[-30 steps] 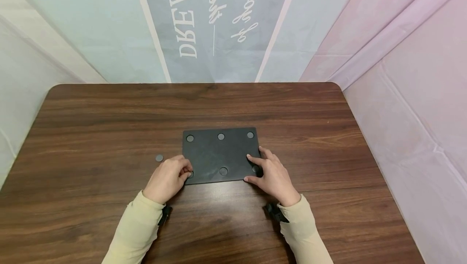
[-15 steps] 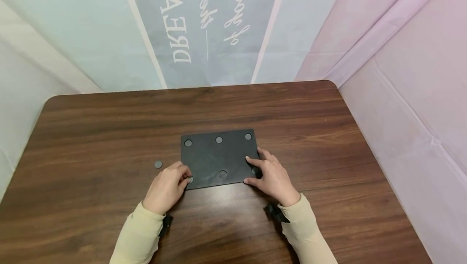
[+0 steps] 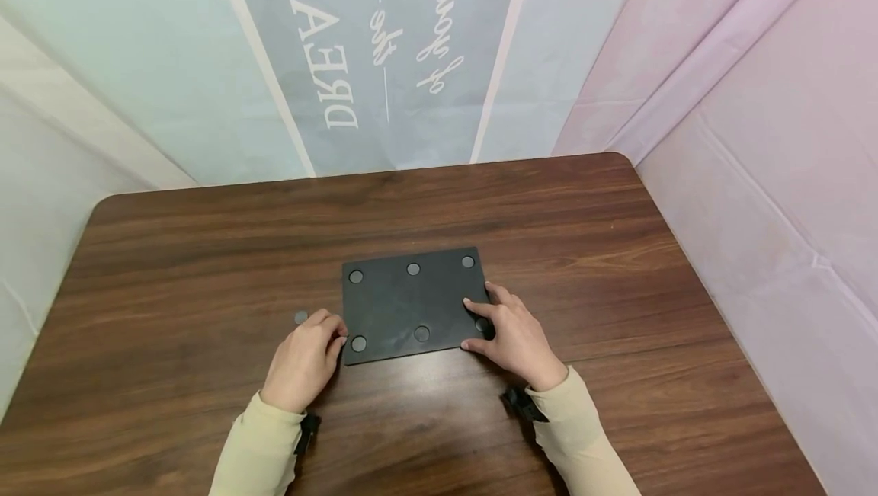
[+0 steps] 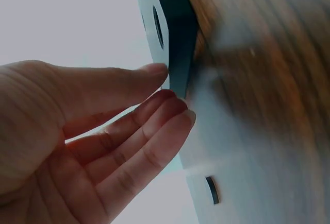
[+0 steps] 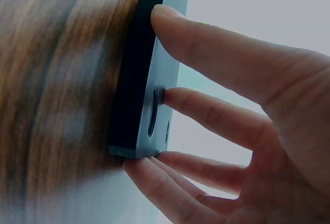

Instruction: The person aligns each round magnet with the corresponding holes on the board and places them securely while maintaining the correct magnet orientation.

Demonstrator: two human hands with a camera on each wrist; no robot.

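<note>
A black rectangular board (image 3: 391, 305) lies flat on the table, with round recesses along its far and near edges. A grey disc (image 3: 359, 344) fills the near-left recess. My left hand (image 3: 302, 359) is just beside that corner, thumb and fingertips brought near each other with nothing seen between them. Behind it, a loose grey disc (image 3: 301, 318) lies on the wood. At the board's right end my right hand (image 3: 514, 336) touches it with spread fingers: thumb on the near edge, a finger on top, others at the right side. It partly covers the near-right recess (image 3: 482, 324).
The near-middle recess (image 3: 421, 334) looks darker than those at the far edge; its content is hard to tell. The brown wooden table (image 3: 206, 267) reaches a printed cloth backdrop (image 3: 274, 84) behind and a pale cloth (image 3: 775, 237) at the right.
My left hand has drawn back leftward from the near-left recess, uncovering the grey disc there. My right hand stays on the board. The head view has turned slightly.
</note>
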